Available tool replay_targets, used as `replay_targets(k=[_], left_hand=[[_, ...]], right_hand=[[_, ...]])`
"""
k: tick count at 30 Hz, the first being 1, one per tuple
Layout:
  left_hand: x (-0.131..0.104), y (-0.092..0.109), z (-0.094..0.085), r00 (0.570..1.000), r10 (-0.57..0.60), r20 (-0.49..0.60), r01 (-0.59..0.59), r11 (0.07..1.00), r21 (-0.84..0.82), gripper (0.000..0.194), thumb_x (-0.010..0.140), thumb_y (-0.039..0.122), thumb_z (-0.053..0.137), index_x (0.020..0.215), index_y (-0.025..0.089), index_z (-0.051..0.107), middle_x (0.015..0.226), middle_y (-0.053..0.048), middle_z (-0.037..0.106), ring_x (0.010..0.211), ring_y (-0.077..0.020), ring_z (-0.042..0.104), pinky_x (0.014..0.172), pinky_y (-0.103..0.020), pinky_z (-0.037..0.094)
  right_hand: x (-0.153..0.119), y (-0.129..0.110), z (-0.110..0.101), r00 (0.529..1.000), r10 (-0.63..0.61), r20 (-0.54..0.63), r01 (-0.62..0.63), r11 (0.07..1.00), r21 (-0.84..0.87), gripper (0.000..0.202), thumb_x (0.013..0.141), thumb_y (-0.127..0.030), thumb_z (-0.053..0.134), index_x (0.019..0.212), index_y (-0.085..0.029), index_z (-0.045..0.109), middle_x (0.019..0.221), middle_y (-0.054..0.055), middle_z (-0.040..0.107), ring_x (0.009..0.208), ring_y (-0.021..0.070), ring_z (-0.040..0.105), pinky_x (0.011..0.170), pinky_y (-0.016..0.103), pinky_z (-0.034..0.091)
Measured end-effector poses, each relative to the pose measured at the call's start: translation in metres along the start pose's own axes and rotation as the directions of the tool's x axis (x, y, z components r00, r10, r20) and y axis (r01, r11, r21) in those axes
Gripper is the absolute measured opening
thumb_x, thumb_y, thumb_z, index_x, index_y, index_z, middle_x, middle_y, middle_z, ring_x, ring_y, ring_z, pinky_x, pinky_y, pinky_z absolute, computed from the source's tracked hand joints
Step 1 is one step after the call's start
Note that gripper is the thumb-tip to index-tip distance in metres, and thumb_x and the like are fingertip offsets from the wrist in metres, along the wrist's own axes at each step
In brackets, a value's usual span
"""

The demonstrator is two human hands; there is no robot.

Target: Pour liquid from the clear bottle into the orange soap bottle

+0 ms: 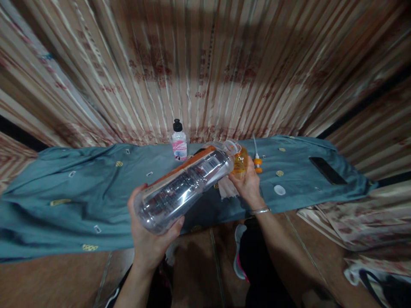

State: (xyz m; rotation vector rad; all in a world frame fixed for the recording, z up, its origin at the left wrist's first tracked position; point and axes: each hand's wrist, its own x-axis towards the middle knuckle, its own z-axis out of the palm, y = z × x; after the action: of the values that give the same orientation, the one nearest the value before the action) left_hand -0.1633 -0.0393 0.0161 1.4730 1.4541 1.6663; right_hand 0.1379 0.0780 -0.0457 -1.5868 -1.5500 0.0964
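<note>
My left hand (152, 239) is wrapped round the base of a large clear plastic bottle (189, 186) with an orange label and a barcode. The bottle lies tilted in the air, its base at the lower left and its neck up at the right. The fingers of my right hand (248, 184) hold a small container of yellow-orange liquid (240, 164) by that neck. The two mouths overlap in view; whether they touch, I cannot tell. Behind my right hand stands an orange-and-white pump top (257, 164) with a thin tube.
On the teal cloth (96, 184) are a black-capped bottle (180, 147) with a pink label, a round white cap (279, 190), a dark phone-like slab (326, 170) and a pale cloth piece (227, 188). Pleated curtains (199, 64) hang behind.
</note>
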Motion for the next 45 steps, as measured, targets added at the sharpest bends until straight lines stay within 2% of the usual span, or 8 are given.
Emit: replay_targets(k=[8,11,16,23,34,41,43,45], left_hand=[[-0.001,0.001,0.003,1.0,-0.01,-0.013,0.01,1.0,0.002,0.096,0.058,0.039,0.099,0.138,0.024,0.049,0.119,-0.009,0.07,0.102,-0.0273,0.077,0.086,-0.039,0.066],[-0.002,0.002,0.005,0.994,0.023,-0.104,-0.024,1.0,-0.002,0.093,0.06,0.045,0.098,0.137,0.022,0.051,0.117,-0.009,0.071,0.099,-0.0265,0.076,0.083,-0.038,0.066],[0.001,-0.003,-0.002,1.0,-0.005,0.029,0.004,1.0,0.023,0.095,0.06,0.037,0.099,0.139,0.024,0.049,0.117,-0.009,0.071,0.1,-0.0275,0.077,0.084,-0.04,0.067],[0.0,-0.002,0.002,1.0,-0.023,0.001,0.023,0.999,-0.033,0.096,0.06,0.04,0.1,0.139,0.023,0.05,0.117,-0.008,0.071,0.098,-0.0275,0.077,0.083,-0.04,0.068],[0.001,-0.015,-0.001,0.998,-0.056,0.014,0.056,0.997,-0.051,0.104,0.054,0.035,0.103,0.143,0.024,0.05,0.124,-0.01,0.07,0.107,-0.0302,0.077,0.089,-0.042,0.067],[-0.002,-0.004,0.007,0.999,-0.032,-0.011,0.031,0.996,-0.084,0.098,0.058,0.034,0.101,0.142,0.023,0.051,0.121,-0.01,0.071,0.104,-0.0284,0.077,0.087,-0.039,0.066],[-0.003,-0.001,0.009,0.994,-0.072,-0.077,0.064,0.992,-0.109,0.096,0.062,0.037,0.099,0.144,0.022,0.052,0.125,-0.011,0.07,0.11,-0.0298,0.075,0.092,-0.042,0.065],[-0.004,-0.001,0.008,0.992,-0.12,-0.041,0.115,0.986,-0.118,0.1,0.056,0.038,0.101,0.142,0.023,0.051,0.125,-0.01,0.071,0.109,-0.0305,0.075,0.092,-0.043,0.065]], right_hand=[[-0.001,0.004,0.001,1.0,0.007,-0.005,-0.007,1.0,0.012,0.083,0.085,-0.054,0.075,0.154,-0.017,0.046,0.139,0.019,0.074,0.121,0.0359,0.076,0.102,0.052,0.064],[0.0,0.005,0.001,0.999,0.032,-0.006,-0.032,0.999,0.004,0.086,0.083,-0.054,0.076,0.154,-0.017,0.046,0.138,0.019,0.075,0.12,0.0371,0.077,0.101,0.053,0.064],[0.001,0.005,-0.001,1.0,0.031,0.004,-0.031,1.0,0.006,0.086,0.083,-0.058,0.076,0.154,-0.018,0.046,0.141,0.02,0.073,0.123,0.0379,0.075,0.102,0.053,0.063],[0.003,0.01,-0.001,0.998,-0.018,-0.058,0.017,1.0,-0.016,0.087,0.086,-0.066,0.072,0.155,-0.017,0.046,0.141,0.021,0.073,0.122,0.0366,0.075,0.101,0.053,0.064],[0.003,0.009,0.001,0.999,0.041,-0.021,-0.04,0.999,0.021,0.088,0.082,-0.057,0.077,0.154,-0.016,0.047,0.14,0.021,0.074,0.124,0.0379,0.076,0.102,0.054,0.065],[0.002,0.007,0.0,0.998,0.056,-0.021,-0.055,0.998,0.034,0.086,0.083,-0.056,0.078,0.153,-0.015,0.049,0.141,0.022,0.073,0.124,0.0372,0.076,0.103,0.051,0.064],[0.002,0.007,0.0,0.998,0.057,-0.022,-0.057,0.998,0.031,0.085,0.084,-0.056,0.077,0.153,-0.016,0.049,0.141,0.021,0.074,0.124,0.037,0.076,0.102,0.051,0.064],[0.002,0.008,0.001,0.999,0.052,-0.018,-0.051,0.998,0.021,0.085,0.084,-0.056,0.077,0.154,-0.017,0.048,0.139,0.02,0.075,0.121,0.0371,0.077,0.1,0.051,0.065]])
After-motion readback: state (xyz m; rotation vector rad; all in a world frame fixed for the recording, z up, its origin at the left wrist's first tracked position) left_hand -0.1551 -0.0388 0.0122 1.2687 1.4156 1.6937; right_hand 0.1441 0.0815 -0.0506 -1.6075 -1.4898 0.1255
